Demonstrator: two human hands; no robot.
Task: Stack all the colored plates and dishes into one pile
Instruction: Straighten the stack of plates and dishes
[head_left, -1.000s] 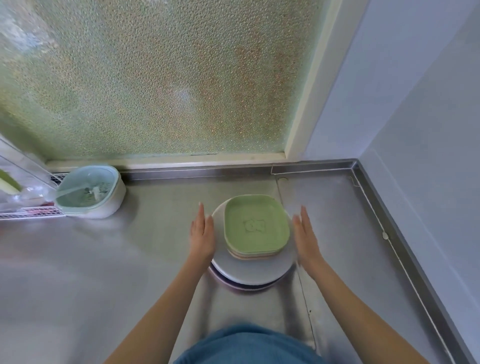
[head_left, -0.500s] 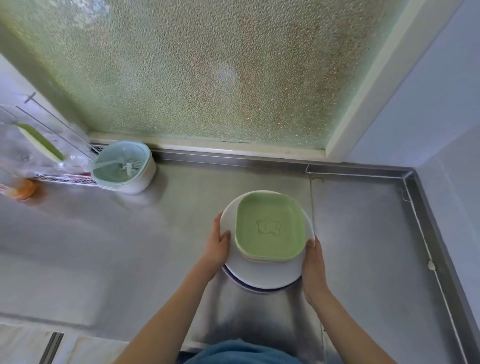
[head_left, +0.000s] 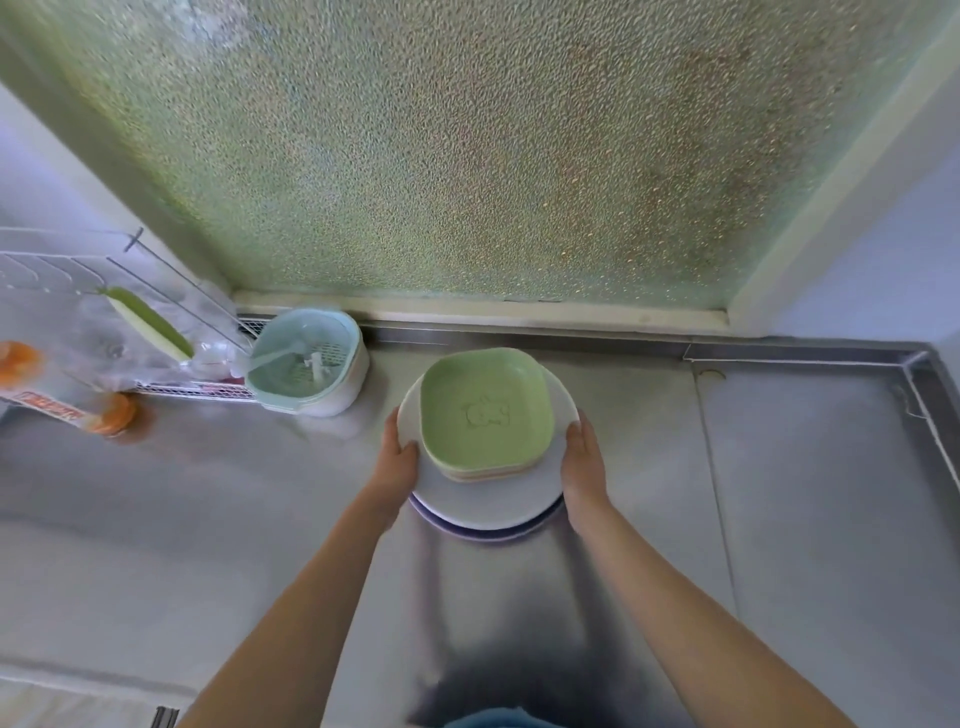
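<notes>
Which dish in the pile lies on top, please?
The green square dish, with a small embossed figure in its middle; the other square dishes and the round white plate lie beneath it.

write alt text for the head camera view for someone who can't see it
Two bare hands, the left hand and right hand, grip opposite edges of a pile of plates with a square green dish on top, over a steel counter. A pale blue strainer bowl sits to the left, under a frosted window.
</notes>
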